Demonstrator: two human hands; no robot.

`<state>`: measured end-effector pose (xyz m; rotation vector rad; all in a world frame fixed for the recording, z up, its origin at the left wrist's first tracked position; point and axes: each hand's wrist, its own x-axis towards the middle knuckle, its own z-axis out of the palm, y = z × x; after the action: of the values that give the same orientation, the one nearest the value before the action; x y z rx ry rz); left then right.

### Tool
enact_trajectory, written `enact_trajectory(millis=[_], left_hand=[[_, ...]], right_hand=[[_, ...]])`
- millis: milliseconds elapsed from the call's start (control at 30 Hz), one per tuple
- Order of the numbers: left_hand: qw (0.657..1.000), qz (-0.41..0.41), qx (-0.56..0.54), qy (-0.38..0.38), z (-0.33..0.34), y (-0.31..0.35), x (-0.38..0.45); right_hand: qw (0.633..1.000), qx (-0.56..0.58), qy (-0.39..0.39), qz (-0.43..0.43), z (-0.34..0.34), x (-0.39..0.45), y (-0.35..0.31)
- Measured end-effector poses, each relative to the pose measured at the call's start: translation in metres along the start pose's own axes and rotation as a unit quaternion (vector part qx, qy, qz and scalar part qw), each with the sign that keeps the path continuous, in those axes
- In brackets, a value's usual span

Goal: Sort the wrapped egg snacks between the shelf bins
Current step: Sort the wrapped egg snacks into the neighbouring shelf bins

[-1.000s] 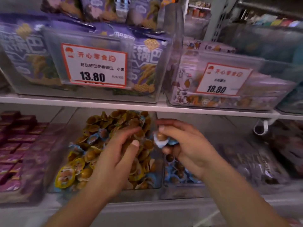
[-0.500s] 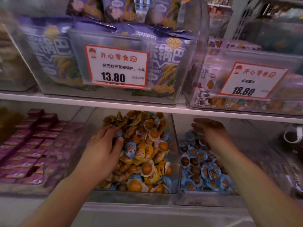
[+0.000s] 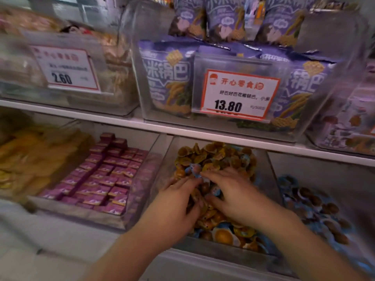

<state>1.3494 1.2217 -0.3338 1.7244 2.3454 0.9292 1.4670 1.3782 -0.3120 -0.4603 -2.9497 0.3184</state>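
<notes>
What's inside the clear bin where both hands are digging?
The clear bin holds a heap of yellow-wrapped egg snacks with some blue-wrapped ones. The left hand and right hand cover the middle.

Purple snack bags (image 3: 168,78) behind a 13.80 price tag (image 3: 239,94); small purple packets (image 3: 105,175) lower left.

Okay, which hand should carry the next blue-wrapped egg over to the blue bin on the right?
The right hand, probably. Both hands dig in the yellow bin, but the right one lies nearer the blue bin, beside a blue-wrapped egg; the left hand would cross over.
</notes>
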Motion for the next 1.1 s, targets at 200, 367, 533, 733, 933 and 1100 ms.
enact_trajectory(millis=[200,367,533,733,933,1100], left_hand=[[0.988,-0.066,-0.132,0.052,-0.001,-0.003,-0.001],[0.991,-0.065,-0.094,0.073,-0.002,0.002,0.004],[0.983,-0.08,-0.102,0.13,-0.002,0.004,0.005],[0.961,-0.087,-0.156,0.212,0.0,0.01,0.008],[0.954,-0.055,-0.188,0.227,0.01,0.028,0.011],[0.962,-0.006,-0.212,0.171,0.017,0.035,0.015]], right_hand=[[0.999,0.025,0.032,0.015,-0.008,0.007,0.002],[0.997,0.022,0.07,-0.002,-0.009,0.006,0.002],[0.996,0.019,0.08,-0.03,-0.009,0.001,0.005],[0.982,0.124,0.136,0.04,-0.017,-0.009,0.011],[0.921,0.329,0.167,0.126,-0.019,-0.018,0.007],[0.839,0.49,0.148,0.185,-0.008,-0.031,-0.005]])
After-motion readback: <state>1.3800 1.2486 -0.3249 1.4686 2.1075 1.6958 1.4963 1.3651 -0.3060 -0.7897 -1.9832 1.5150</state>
